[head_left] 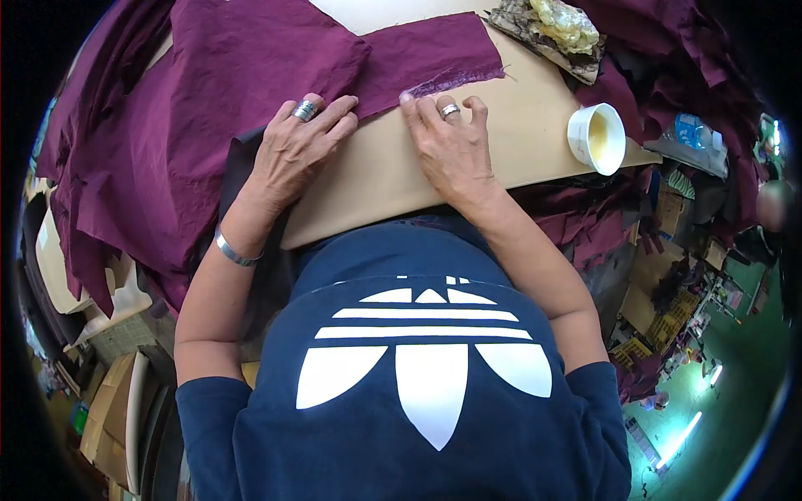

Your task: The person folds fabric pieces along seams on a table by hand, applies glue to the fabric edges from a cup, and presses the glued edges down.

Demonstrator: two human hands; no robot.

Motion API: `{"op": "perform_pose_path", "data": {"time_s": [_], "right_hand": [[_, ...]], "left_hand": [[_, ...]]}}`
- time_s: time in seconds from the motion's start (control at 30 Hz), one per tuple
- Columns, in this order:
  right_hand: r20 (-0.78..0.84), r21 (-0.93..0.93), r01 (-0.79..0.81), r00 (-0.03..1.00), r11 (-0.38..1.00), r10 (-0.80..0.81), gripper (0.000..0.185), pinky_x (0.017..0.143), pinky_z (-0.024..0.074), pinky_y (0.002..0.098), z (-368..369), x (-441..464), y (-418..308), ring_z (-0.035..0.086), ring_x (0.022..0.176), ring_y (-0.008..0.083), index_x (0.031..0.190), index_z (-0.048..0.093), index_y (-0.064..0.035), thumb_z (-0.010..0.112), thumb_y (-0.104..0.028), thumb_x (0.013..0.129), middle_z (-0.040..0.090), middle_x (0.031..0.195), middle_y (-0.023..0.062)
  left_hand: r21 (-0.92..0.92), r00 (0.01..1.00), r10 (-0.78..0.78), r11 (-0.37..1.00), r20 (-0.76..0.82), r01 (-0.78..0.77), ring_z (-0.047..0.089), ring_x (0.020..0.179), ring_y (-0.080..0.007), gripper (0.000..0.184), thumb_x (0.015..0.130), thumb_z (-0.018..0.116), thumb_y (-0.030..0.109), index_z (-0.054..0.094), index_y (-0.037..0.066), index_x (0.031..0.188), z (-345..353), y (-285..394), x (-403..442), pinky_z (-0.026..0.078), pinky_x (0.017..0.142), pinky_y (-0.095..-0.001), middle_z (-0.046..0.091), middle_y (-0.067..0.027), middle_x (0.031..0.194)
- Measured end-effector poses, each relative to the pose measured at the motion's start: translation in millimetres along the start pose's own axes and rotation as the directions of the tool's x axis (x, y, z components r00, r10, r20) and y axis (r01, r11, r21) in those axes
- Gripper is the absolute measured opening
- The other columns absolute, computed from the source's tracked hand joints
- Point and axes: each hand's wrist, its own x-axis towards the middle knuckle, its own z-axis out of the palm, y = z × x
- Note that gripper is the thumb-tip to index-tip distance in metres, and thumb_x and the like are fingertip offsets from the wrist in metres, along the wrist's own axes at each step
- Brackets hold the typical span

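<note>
A maroon fabric piece (434, 58) lies on the tan work surface (376, 179), its lower right edge shiny and frayed. My left hand (305, 142), with a ring and a metal bracelet, has its fingers bent on the maroon cloth near a fold; whether they pinch it is unclear. On the right, my right hand (451, 146) touches the lower edge of the fabric piece with its thumb and curled fingertips, a ring on one finger. A larger maroon cloth (209, 83) spreads over the left side of the surface.
Right of my right hand stands a white bowl (596, 139) with yellowish contents. A yellowish lump (564, 25) rests on a stained board at the top right. More maroon cloth (677, 58) and a clear plastic bag (692, 138) lie at the right. Cardboard (113, 409) stands lower left.
</note>
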Motion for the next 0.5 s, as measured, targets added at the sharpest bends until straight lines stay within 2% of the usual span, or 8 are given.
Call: {"op": "perform_pose_path", "data": {"time_s": [0.03, 0.07, 0.17, 0.2, 0.37, 0.5], "right_hand": [[-0.034, 0.029, 0.028, 0.999, 0.999, -0.027, 0.041, 0.087, 0.0324, 0.0431, -2, 1, -1, 0.052, 0.096, 0.0162, 0.121, 0.053, -0.0128, 0.050, -0.012, 0.080, 0.053, 0.092, 0.0011], [0.002, -0.042, 0.025, 1.000, 0.999, -0.025, 0.037, 0.088, 0.0317, 0.0430, -5, 3, 7, 0.053, 0.092, 0.0166, 0.116, 0.056, -0.0141, 0.052, -0.013, 0.079, 0.053, 0.091, -0.0002], [-0.011, -0.138, -0.082, 0.997, 0.987, 0.081, 0.040, 0.088, 0.0309, 0.0427, 1, 7, 32, 0.054, 0.091, 0.0164, 0.117, 0.055, -0.0153, 0.054, -0.012, 0.077, 0.053, 0.090, -0.0006], [0.027, -0.174, -0.075, 0.996, 0.982, 0.081, 0.047, 0.088, 0.0303, 0.0426, 7, 6, 35, 0.054, 0.093, 0.0160, 0.123, 0.051, -0.0165, 0.055, -0.012, 0.077, 0.052, 0.092, -0.0005], [0.029, -0.111, 0.012, 1.000, 0.994, -0.009, 0.053, 0.089, 0.0297, 0.0432, 7, 4, 20, 0.054, 0.094, 0.0157, 0.130, 0.046, -0.0187, 0.054, -0.012, 0.078, 0.052, 0.097, 0.0002], [0.065, -0.085, -0.019, 0.998, 0.996, 0.024, 0.055, 0.090, 0.0290, 0.0442, 7, 6, 16, 0.053, 0.096, 0.0152, 0.132, 0.045, -0.0185, 0.053, -0.012, 0.078, 0.052, 0.098, 0.0008]], "left_hand": [[0.000, 1.000, -0.003, 1.000, 0.001, 0.003, 0.055, 0.089, -0.0171, 0.020, 0.080, 0.052, 0.009, 0.055, 0.011, 0.100, 0, 1, 1, 0.043, 0.069, -0.0295, 0.057, 0.0002, 0.114], [0.001, 1.000, -0.006, 1.000, 0.002, 0.006, 0.055, 0.090, -0.0171, 0.021, 0.080, 0.052, 0.009, 0.054, 0.011, 0.100, -1, 1, 0, 0.043, 0.070, -0.0296, 0.057, 0.0001, 0.113], [0.013, 1.000, -0.024, 1.000, 0.019, 0.024, 0.055, 0.090, -0.0178, 0.020, 0.080, 0.052, 0.009, 0.053, 0.011, 0.100, -1, 3, -1, 0.044, 0.070, -0.0297, 0.058, -0.0015, 0.114], [-0.018, 0.999, -0.049, 0.999, 0.013, 0.049, 0.055, 0.090, -0.0189, 0.021, 0.080, 0.053, 0.008, 0.053, 0.010, 0.101, -1, 3, -2, 0.044, 0.072, -0.0303, 0.058, -0.0017, 0.114], [-0.265, 0.980, -0.197, 0.944, 0.023, 0.196, 0.056, 0.092, -0.0238, 0.027, 0.075, 0.060, 0.001, 0.054, 0.006, 0.101, -7, 5, -1, 0.047, 0.077, -0.0336, 0.060, -0.0047, 0.114], [-0.245, 0.984, -0.175, 0.953, 0.027, 0.176, 0.056, 0.091, -0.0249, 0.031, 0.071, 0.062, 0.000, 0.055, 0.005, 0.100, -13, 1, -5, 0.048, 0.077, -0.0337, 0.060, -0.0063, 0.114]]}}
